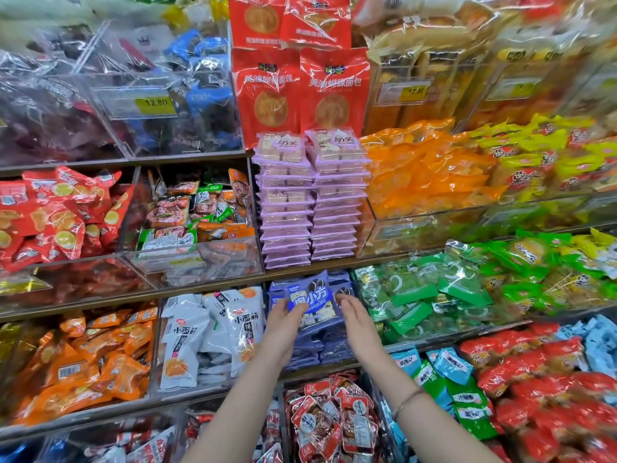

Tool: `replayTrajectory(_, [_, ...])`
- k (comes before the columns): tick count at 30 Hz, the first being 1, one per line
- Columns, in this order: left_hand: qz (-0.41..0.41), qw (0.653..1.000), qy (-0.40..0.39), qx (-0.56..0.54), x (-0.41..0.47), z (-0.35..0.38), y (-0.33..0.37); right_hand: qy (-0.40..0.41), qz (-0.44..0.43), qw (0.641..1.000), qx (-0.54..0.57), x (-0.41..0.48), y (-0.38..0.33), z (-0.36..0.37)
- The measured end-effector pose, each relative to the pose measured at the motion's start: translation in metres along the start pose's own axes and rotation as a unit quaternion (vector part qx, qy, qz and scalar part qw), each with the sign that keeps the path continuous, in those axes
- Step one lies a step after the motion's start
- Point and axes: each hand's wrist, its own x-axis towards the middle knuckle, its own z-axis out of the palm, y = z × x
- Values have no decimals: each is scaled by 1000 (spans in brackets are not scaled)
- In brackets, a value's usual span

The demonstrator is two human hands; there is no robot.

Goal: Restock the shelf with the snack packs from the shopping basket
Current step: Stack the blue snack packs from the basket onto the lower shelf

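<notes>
Left hand (pixel 283 320): fingers (pixel 298 307) clamped on a blue snack pack (pixel 314 295), tilted just above the stack of blue packs (pixel 320 349), presumably so like joins like. Right hand (pixel 355 317): fingers straight, holding nothing, at that stack's upper right, likely ready to steady the pack.

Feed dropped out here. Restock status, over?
Left grip pinching blue pack, at the blue stack. Right grip open, beside the pack. Nothing in the way.

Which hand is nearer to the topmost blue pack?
Left. The left hand pinches the blue pack by its left side; the right hand is open beside its right edge.
</notes>
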Motion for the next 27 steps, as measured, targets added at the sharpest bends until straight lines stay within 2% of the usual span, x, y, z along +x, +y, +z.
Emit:
replayTrajectory(1, [3,1000,-11,-3,2,5,1,5,30,996,85,-1,-4,0])
replayTrajectory(3, [23,999,-24,29,6,14,2,21,66,982,177,-1,-6,-6])
replayTrajectory(5, [65,992,-33,105,7,19,3,29,63,982,177,1,-8,-14])
replayTrajectory(7, [141,966,-11,219,5,15,4,58,39,990,125,7,-8,-20])
replayTrajectory(9, [237,903,30,356,4,2,-4,87,9,996,7,13,-7,-23])
replayTrajectory(11, [306,795,15,524,4,-14,-19,65,-5,983,-171,18,-6,-22])
replayTrajectory(12, [311,741,-6,595,6,-19,-27,44,-11,960,-275,20,-2,-20])
replayTrajectory(13, [304,704,-23,641,8,-23,-34,27,-28,929,-369,20,2,-17])
replayTrajectory(14, [297,682,-28,668,11,-24,-39,16,-53,901,-430,19,6,-15])
replayTrajectory(15, [297,668,-23,682,14,-24,-41,12,-72,888,-453,18,8,-15])
replayTrajectory(17, [300,646,-10,702,20,-21,-39,0,-106,896,-431,15,9,-16])
replayTrajectory(19, [290,631,-1,720,24,-16,-38,-49,-149,896,-416,12,14,-17])
replayTrajectory(22, [263,606,8,750,29,-7,-39,-115,-163,872,-448,9,21,-19])
replayTrajectory(27, [247,599,31,761,35,1,-40,-77,-156,856,-487,12,24,-14])
